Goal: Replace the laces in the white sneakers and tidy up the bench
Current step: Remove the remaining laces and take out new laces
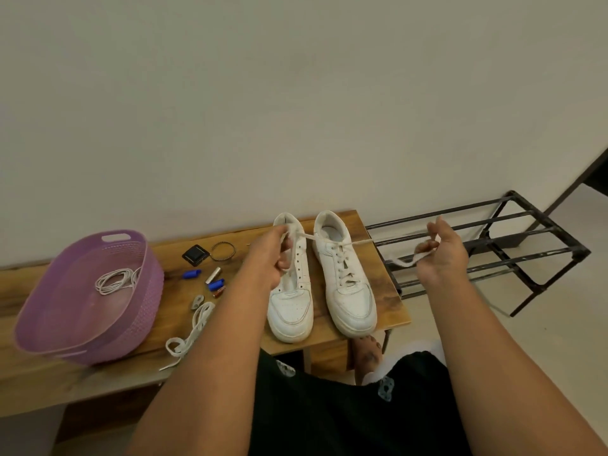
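Plain pale wall behind a wooden bench (332,337), where two white sneakers sit side by side, toes toward me. My left hand (268,258) pinches one end of a flat white lace (332,240) over the left sneaker (291,304), whose eyelets look bare. My right hand (442,255) grips the other end, out over a black metal rack (526,245). The lace stretches between both hands, across the collar of the right sneaker (348,284), which is laced. I judge the lace soft, light and limp, best held near its stiff tips for threading. A loose lace (189,337) lies on the bench beside a purple basket (138,311) holding a coiled cord (115,280).
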